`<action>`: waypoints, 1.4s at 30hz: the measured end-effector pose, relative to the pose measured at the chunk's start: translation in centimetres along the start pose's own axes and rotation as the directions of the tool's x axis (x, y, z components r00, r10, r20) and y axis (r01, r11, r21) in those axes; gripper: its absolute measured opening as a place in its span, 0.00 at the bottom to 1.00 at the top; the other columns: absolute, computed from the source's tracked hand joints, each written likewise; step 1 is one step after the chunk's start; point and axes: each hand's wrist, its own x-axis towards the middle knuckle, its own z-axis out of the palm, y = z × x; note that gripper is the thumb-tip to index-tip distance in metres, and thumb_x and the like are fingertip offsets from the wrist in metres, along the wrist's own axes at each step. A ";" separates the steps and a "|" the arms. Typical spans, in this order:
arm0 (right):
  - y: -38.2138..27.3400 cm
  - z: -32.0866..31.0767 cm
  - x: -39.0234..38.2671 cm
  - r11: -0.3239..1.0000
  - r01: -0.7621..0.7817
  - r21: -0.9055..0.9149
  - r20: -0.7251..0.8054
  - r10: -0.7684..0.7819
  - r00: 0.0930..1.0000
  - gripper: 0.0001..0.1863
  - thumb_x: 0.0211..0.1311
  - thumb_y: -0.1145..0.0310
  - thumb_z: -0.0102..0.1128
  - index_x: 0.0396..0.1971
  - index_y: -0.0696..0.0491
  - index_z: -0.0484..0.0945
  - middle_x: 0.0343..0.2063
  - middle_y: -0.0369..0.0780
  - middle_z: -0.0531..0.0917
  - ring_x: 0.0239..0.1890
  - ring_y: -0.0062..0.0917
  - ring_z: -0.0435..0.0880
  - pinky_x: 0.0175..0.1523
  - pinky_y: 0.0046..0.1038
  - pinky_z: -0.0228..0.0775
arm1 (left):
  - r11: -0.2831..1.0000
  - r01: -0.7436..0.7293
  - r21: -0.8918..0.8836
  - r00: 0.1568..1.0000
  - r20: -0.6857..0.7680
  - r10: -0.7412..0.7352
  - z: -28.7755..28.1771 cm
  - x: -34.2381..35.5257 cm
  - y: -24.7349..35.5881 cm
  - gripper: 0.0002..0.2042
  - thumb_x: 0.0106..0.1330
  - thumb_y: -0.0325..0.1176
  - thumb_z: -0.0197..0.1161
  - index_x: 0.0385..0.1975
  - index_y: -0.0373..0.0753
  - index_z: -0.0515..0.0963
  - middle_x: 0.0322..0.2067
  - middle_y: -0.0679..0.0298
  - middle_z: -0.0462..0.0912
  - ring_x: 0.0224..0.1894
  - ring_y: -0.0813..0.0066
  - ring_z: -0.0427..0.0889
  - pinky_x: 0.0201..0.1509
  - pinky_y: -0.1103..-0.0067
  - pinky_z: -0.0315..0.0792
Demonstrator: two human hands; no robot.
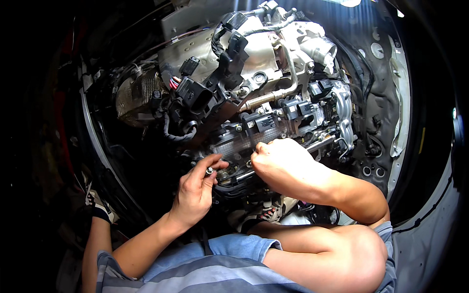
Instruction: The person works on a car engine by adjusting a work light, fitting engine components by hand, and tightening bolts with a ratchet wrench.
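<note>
I see the small silver metal cylinder (209, 171) pinched between thumb and forefinger of the left hand (193, 193), its bright round end facing me, its remaining fingers loosely bent. The right hand (281, 163) is clenched in a fist, and I cannot tell whether anything sits inside it. Both hands are over the near side of a silver-grey metal engine with black plastic fittings (281, 128). A narrow gap separates the two fists' fingertips, and a slim silver metal tube (321, 143) runs just right of the right hand. I have dark open room to the left of the left hand, out to a pale curved metal rail (90, 124); well right of the right hand, a dented grey metal body panel (378, 107) bounds the space. Beyond the hands rises a broad bare-silver metal shield (261, 46). I count one cylinder, two hands, at least three black boxy plastic modules (266, 123) beyond the right hand, and two laced shoes (271, 214), one below and between the hands, one far left of the left.
</note>
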 end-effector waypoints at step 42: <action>-1.7 3.6 2.0 0.980 0.184 0.081 -0.077 -0.178 0.981 0.14 0.51 0.69 0.62 0.39 0.59 0.80 0.40 0.45 0.80 0.46 0.36 0.79 0.47 0.35 0.71 | 0.884 -0.361 0.296 0.932 0.081 0.353 -3.3 0.0 -2.2 0.14 0.50 0.14 0.70 0.37 0.34 0.83 0.34 0.56 0.87 0.40 0.59 0.87 0.46 0.70 0.80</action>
